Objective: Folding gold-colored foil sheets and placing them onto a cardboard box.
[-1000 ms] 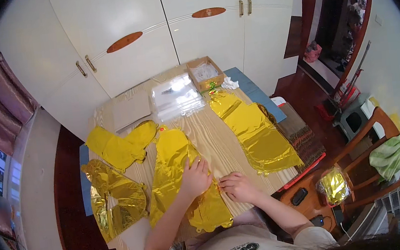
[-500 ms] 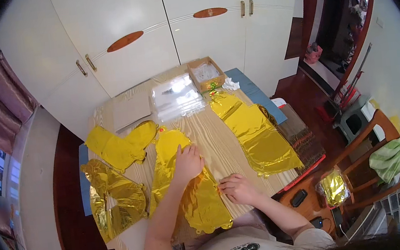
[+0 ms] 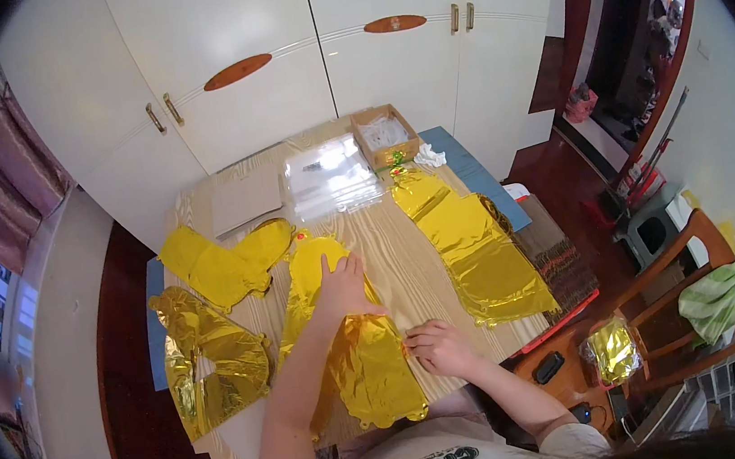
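A flat, uninflated gold foil balloon lies lengthwise in front of me on the wood-grain table. My left hand rests on its upper half, palm down, with the fingers stretched forward and the thumb spread to the right. At the balloon's right edge, my right hand is curled, its fingertips pinched against the foil rim. The exact grip beneath those fingers is hard to see. My left forearm covers part of the balloon's left side.
More flat gold foil pieces lie on the left and right. At the back are clear plastic bags, a grey-beige board and a cardboard box. A wooden chair stands to the right.
My left hand has shifted slightly forward on the foil, and its thumb has spread out to the right. My right hand stays at the balloon's edge.
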A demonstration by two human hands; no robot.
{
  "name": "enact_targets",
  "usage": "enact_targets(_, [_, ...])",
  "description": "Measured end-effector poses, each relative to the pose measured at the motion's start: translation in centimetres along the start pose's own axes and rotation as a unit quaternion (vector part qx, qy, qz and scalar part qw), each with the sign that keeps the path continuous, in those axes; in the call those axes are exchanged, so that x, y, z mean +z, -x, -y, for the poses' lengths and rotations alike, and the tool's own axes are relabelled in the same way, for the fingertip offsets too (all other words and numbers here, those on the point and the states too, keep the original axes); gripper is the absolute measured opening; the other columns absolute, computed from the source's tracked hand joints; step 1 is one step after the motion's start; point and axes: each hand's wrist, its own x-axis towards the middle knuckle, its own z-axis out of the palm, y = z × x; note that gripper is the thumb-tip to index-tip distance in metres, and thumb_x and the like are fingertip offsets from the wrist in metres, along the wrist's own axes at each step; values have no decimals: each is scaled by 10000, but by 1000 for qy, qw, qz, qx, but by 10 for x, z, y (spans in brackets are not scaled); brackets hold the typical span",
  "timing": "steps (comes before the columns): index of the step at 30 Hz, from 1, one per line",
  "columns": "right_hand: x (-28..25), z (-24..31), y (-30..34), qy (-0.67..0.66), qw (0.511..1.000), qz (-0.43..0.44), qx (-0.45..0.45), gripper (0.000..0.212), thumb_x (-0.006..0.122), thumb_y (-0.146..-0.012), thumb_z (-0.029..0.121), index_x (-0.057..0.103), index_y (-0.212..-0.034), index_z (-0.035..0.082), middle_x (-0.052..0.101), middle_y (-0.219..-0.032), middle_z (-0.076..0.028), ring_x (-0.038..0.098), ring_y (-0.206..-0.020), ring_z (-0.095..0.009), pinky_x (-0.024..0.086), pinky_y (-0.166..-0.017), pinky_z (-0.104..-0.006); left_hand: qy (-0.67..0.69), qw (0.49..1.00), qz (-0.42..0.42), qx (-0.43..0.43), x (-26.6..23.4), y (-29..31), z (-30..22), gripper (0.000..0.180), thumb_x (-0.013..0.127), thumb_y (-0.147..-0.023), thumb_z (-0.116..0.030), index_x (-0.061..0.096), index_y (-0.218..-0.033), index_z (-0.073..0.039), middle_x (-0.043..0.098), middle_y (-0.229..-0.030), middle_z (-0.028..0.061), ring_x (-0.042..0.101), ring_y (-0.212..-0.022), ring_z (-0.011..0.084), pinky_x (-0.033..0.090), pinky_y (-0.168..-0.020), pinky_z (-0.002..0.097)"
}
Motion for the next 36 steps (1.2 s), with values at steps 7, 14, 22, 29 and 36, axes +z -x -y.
enact_targets(7, [1,-1,-3,9,1000,9,-3,101,658,-757,130,733,-816,95,706,-983,4,622,-1052,-164,437,-946,-353,-2,993,118,-30,-7,-7,-8,1486,612,-463,-903,182,-1482,89,166,-1576,223,168,-1468,312,42,-1113,685])
enact_targets(14, [1,-29,-39,60,996,6,-73,210,649,-757,144,738,-947,152,701,-1032,40,599,-1057,-150,395,-990,-382,-9,994,102,-39,9,-11,-5,1494,618,-464,-902,161,-1485,88,165,-1576,223,153,-1470,321,42,-1108,694])
enact_targets(22, [-13,-34,-38,75,986,87,-124,255,637,-767,176,745,-998,171,694,-1090,97,523,-1183,-131,294,-1115,-472,-4,995,92,-39,20,-16,-3,1518,617,-440,-913,161,-1482,93,164,-1574,229,135,-1474,325,39,-1103,700])
enact_targets(29, [-26,-24,-29,46,982,97,-158,211,628,-742,148,763,-905,148,718,-1007,63,561,-1130,-134,284,-1142,-500,-5,993,112,-48,11,-20,-4,1510,623,-451,-903,152,-1484,94,139,-1576,243,60,-1487,324,25,-1103,698])
enact_targets(36, [-31,-17,-24,31,983,101,-148,225,628,-718,146,762,-898,128,722,-1004,48,579,-1097,-124,271,-1155,-505,5,991,121,-60,14,-39,12,1439,599,-512,-890,163,-1494,67,132,-1585,223,29,-1493,313,3,-1123,663])
